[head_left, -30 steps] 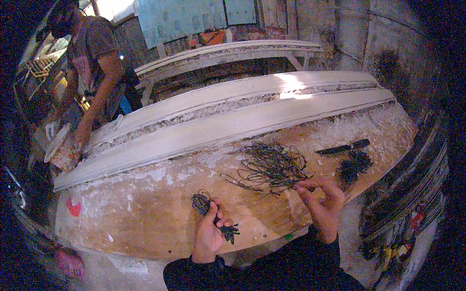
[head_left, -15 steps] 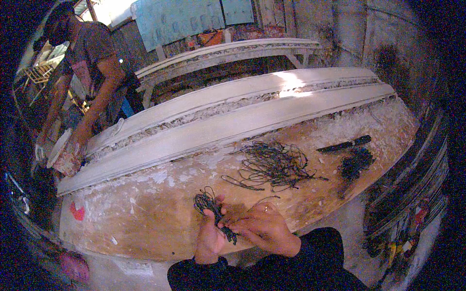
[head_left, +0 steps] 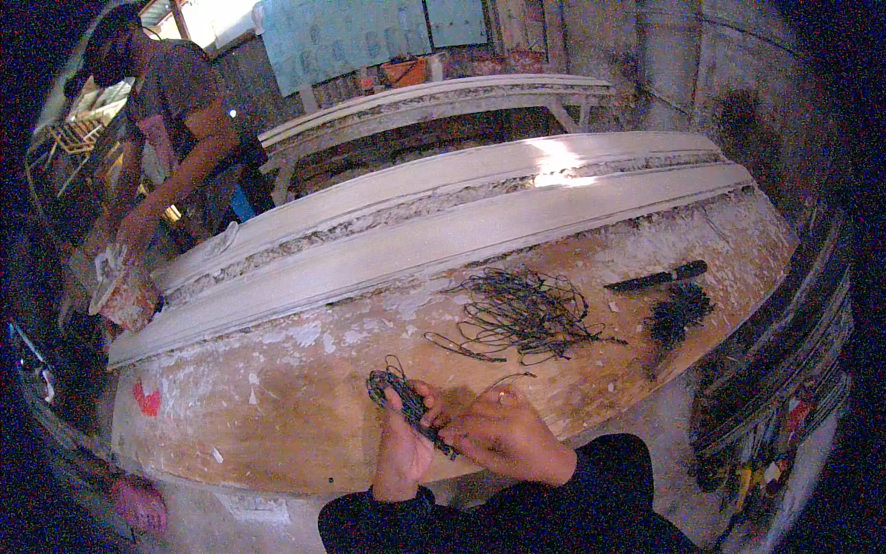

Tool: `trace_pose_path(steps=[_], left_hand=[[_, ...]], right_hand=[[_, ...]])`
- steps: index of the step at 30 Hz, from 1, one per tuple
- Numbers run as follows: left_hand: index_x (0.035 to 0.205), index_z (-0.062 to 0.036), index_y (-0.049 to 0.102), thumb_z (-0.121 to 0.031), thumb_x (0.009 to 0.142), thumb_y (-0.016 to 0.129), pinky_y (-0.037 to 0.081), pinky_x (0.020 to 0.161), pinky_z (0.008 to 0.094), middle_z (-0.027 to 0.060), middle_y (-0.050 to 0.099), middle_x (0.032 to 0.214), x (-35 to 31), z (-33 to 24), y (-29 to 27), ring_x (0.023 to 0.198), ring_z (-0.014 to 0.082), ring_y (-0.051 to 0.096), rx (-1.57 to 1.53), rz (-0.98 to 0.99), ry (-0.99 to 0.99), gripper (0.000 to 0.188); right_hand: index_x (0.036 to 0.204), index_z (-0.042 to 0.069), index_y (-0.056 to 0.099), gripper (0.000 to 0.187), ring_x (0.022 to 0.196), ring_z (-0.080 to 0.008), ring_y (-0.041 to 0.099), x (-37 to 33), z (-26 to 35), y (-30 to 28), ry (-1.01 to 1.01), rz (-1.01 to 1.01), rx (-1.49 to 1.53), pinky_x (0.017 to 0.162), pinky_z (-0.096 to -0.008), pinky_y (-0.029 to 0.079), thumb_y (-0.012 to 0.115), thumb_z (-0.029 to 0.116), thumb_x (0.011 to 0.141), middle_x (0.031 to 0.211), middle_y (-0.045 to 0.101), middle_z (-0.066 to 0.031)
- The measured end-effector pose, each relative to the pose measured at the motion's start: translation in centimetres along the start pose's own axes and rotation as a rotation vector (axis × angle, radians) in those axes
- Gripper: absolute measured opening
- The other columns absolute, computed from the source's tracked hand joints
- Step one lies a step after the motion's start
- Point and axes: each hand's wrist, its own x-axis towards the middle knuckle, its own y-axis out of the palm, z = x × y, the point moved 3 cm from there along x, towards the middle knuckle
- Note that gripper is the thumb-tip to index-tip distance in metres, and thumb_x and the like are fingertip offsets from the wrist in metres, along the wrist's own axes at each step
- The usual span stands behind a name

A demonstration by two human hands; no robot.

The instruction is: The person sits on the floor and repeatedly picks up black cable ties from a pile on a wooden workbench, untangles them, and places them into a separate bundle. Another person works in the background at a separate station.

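A bundle of dark cord point(head_left: 391, 386) lies across the palm of my left hand point(head_left: 403, 448), with the thumb and fingers closed round it. My right hand point(head_left: 503, 432) presses its fingertips against the lower part of that bundle, pinching at it; what exactly lies between those fingertips is hidden. One thin cord end sticks out beyond the right knuckles. Farther off, a loose tangle of dark cord point(head_left: 526, 314) is spread on the wooden board. To its right rest a dark-handled knife point(head_left: 655, 275) and a clump of short dark cord pieces point(head_left: 680, 312).
The board point(head_left: 277, 415) is stained with white smears and bears a red scrap point(head_left: 146, 399). Two long white mouldings point(head_left: 443, 222) run along its far side. A person point(head_left: 185, 120) at far left handles a crusted bucket point(head_left: 127, 297). A white-topped bench point(head_left: 434, 97) stands behind.
My left fingers have shifted slightly on the bundle, and the right hand has barely moved. At far left, the person's arms and the bucket have changed position.
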Motion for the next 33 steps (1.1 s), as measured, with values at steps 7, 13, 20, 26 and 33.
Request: trace_pose_path(steps=[7, 13, 20, 26, 33], left_hand=[[0.095, -0.0086, 0.049, -0.044, 0.083, 0.055, 0.039, 0.063, 0.0253, -0.0011, 0.045, 0.076, -0.3, 0.2, 0.1, 0.065, 0.0106, 0.041, -0.021, 0.014, 0.076, 0.037], [0.089, -0.0088, 0.048, -0.033, 0.088, 0.051, 0.037, 0.064, 0.0231, -0.0013, 0.044, 0.075, 0.0, 0.0, -0.3, 0.066, 0.0100, 0.040, 0.025, -0.059, 0.055, 0.024], [0.085, -0.0097, 0.048, -0.029, 0.091, 0.047, 0.038, 0.063, 0.0254, -0.0003, 0.045, 0.076, -0.1, -0.2, 0.2, 0.066, 0.0110, 0.042, 0.078, -0.156, 0.061, 0.020], [0.082, -0.0112, 0.046, -0.035, 0.090, 0.046, 0.040, 0.067, 0.0293, 0.0001, 0.046, 0.081, 0.1, -0.1, -0.3, 0.073, 0.0125, 0.044, 0.023, -0.134, 0.050, 0.025], [0.082, -0.0126, 0.046, -0.037, 0.090, 0.046, 0.042, 0.071, 0.0361, 0.0011, 0.046, 0.074, -0.1, 0.1, 0.1, 0.071, 0.0161, 0.048, -0.002, -0.179, 0.046, 0.025]], right_hand=[[0.091, 0.018, 0.064, 0.018, 0.080, -0.0225, 0.054, -0.2, -0.5, 0.1, 0.074, 0.019, -0.008, 0.074, -0.0362, 0.037, 0.064, 0.015, 0.073, 0.090, 0.061, 0.0000], [0.095, 0.018, 0.063, 0.020, 0.093, -0.0210, 0.053, -0.3, -0.5, 0.5, 0.047, 0.146, -0.009, 0.078, -0.0383, 0.036, 0.063, 0.018, 0.075, 0.107, 0.057, 0.0000], [0.097, 0.016, 0.062, 0.022, 0.095, -0.0221, 0.052, -0.4, -1.0, -0.7, 0.102, 0.166, -0.075, 0.081, -0.0386, 0.035, 0.063, 0.019, 0.075, 0.099, 0.058, -0.0034], [0.094, 0.011, 0.062, 0.027, 0.088, -0.0276, 0.052, -1.1, -4.6, -3.9, 0.343, 0.037, -0.353, 0.079, -0.0414, 0.039, 0.065, 0.011, 0.067, 0.090, 0.059, -0.0090], [0.096, 0.009, 0.062, 0.036, 0.085, -0.0318, 0.054, -1.4, -6.2, -4.2, 0.407, 0.115, -0.327, 0.075, -0.0385, 0.043, 0.065, 0.005, 0.060, 0.087, 0.061, -0.0098]])
